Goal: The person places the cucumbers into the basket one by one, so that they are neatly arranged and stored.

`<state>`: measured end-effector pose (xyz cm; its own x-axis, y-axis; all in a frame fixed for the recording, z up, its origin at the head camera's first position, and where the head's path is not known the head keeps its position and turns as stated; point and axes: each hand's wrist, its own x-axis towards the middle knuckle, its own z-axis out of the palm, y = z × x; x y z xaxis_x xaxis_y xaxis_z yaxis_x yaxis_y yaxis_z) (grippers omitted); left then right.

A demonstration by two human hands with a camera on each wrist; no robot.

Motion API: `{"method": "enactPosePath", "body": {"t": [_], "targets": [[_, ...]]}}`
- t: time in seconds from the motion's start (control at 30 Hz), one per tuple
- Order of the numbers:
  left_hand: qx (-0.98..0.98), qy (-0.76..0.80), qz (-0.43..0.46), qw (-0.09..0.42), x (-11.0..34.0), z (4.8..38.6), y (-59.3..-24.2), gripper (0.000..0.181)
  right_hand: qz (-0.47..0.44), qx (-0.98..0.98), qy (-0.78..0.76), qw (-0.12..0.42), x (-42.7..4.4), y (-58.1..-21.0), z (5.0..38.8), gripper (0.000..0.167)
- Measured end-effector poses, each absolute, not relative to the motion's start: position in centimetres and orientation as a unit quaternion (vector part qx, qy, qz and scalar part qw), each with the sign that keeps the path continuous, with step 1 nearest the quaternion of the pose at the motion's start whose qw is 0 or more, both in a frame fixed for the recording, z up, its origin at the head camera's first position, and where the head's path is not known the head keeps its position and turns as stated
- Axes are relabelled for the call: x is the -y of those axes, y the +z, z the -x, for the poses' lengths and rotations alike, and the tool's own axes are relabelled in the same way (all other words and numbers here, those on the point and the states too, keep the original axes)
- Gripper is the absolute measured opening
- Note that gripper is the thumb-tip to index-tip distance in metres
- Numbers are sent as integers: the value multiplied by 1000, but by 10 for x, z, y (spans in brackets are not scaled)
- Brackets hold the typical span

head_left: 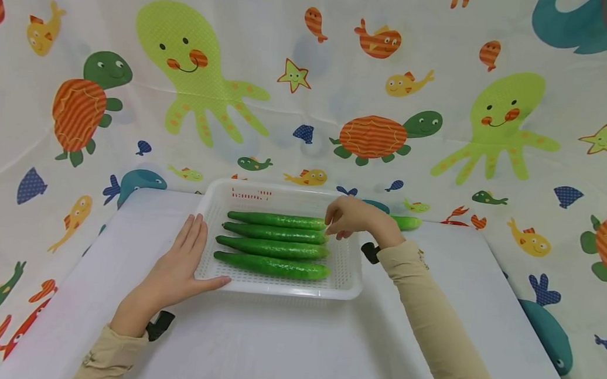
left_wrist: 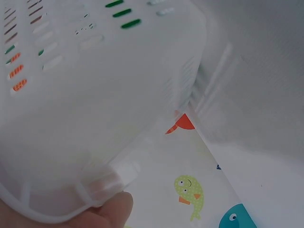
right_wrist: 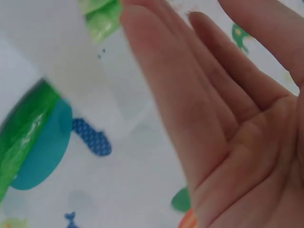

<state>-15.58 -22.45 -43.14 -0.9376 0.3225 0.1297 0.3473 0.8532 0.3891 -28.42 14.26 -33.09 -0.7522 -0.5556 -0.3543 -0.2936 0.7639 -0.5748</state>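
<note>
A white perforated plastic basket [head_left: 286, 291] holds several green cucumbers [head_left: 271, 266] lying side by side. My left hand [head_left: 182, 266] rests along its left wall with fingers straight and the thumb across the front rim. In the left wrist view, fingertips [left_wrist: 116, 209] touch the basket's rim [left_wrist: 61, 216]. My right hand [head_left: 357, 217] is over the basket's right side, beside the pale ends of the two rearmost cucumbers. In the right wrist view, its fingers [right_wrist: 175, 95] look mostly straight and apart from the thumb, with a pale green cucumber end [right_wrist: 104, 21] near one fingertip.
Another cucumber [head_left: 405, 223] lies on the white table [head_left: 282, 346] to the right of the basket, partly hidden behind my right wrist. A cloth with sea-animal prints [head_left: 320, 97] hangs behind the table and along its sides.
</note>
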Motion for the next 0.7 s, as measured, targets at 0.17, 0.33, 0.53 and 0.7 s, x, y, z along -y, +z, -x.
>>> {"method": "enactPosePath", "body": {"t": [0.17,0.33,0.53,0.7], "targets": [[963,-206,174,30,225,156,-432,126,225,-898,-335,178,-170,-330,291,17],[962,-205,175,33,224,156,-432,126,200,-912,-357,16,-203,-336,297,19],[962,-210,173,30,224,155,-430,125,152,-897,-375,-178,-249,-364,307,15],[962,-209,173,29,223,155,-429,125,117,-894,-348,-258,-287,-394,311,18]]}}
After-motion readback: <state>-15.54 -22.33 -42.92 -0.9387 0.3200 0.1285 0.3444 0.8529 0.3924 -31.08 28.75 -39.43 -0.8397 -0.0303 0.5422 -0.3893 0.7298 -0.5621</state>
